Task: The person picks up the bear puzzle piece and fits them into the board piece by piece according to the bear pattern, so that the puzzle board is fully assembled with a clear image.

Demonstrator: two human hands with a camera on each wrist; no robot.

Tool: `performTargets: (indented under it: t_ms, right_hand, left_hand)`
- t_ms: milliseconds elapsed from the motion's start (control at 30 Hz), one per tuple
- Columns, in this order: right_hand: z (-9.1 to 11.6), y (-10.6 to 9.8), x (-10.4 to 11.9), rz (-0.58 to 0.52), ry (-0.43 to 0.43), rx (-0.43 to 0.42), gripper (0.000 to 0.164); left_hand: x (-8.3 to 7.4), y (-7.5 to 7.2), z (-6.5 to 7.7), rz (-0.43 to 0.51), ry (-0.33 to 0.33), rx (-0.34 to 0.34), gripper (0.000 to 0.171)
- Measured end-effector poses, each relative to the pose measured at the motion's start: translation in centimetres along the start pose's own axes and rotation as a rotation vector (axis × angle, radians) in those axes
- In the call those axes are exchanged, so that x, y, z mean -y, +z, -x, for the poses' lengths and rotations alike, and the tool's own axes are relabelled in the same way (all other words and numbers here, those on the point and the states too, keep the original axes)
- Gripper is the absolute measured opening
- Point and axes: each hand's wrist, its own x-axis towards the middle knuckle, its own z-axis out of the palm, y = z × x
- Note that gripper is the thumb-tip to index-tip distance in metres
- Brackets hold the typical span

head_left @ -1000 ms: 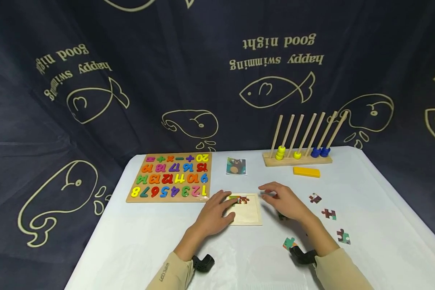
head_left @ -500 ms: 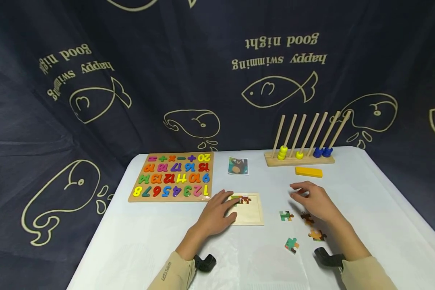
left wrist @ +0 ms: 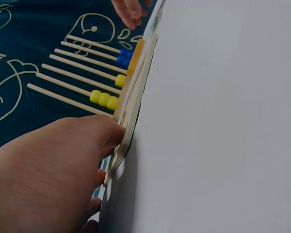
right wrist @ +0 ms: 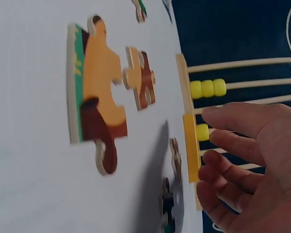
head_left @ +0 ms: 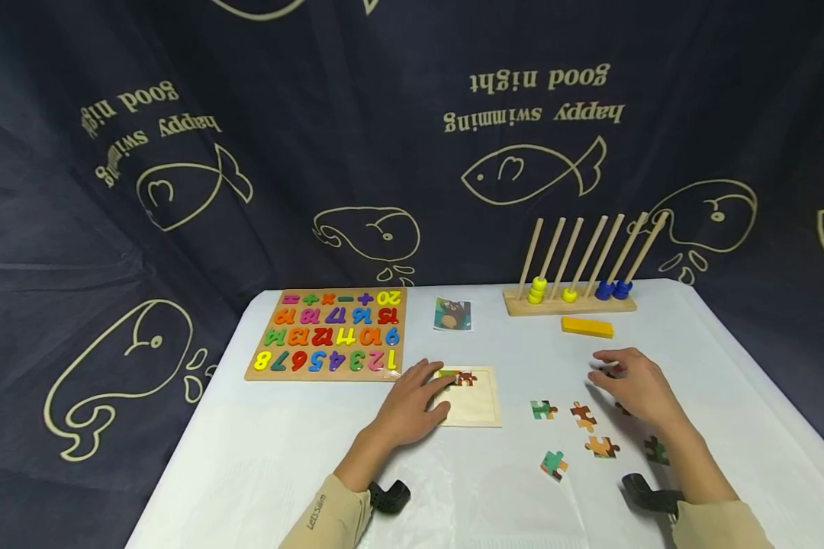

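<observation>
My left hand [head_left: 403, 412] rests on the left side of a shallow wooden puzzle tray [head_left: 475, 409], with the index finger over a few joined pieces [head_left: 465, 378] at its far edge. In the left wrist view the thumb lies against the tray's edge [left wrist: 132, 121]. My right hand [head_left: 637, 385] hovers at the right over loose jigsaw pieces, fingers loosely curved. Nothing shows between its fingers in the right wrist view. Below it lie an orange-and-brown piece [right wrist: 102, 82], a smaller brown piece [right wrist: 141, 77] and several others, partly hidden by the hand and arm.
A bear picture card [head_left: 452, 314] lies behind the tray. At the back left is a number board [head_left: 329, 335]. A bead rack [head_left: 570, 305] with upright pegs stands at the back right, a yellow block [head_left: 587, 327] before it. A dark curtain [head_left: 412, 152] hangs behind the table.
My right hand has moved right, away from the tray and out over the loose pieces, uncovering some of them. The left hand has stayed on the tray.
</observation>
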Motion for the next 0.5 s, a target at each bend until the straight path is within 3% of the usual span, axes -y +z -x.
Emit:
performTargets:
  t_ms: [267, 500]
  right_hand:
    - [0.2, 0.0, -1.2, 0.036, 0.056, 0.067, 0.058]
    - [0.3, 0.9, -1.6, 0.06, 0.04, 0.054, 0.043]
  left_hand:
    - [0.1, 0.1, 0.0, 0.004, -0.005, 0.002, 0.046]
    - [0.1, 0.1, 0.0, 0.003, -0.001, 0.005, 0.046]
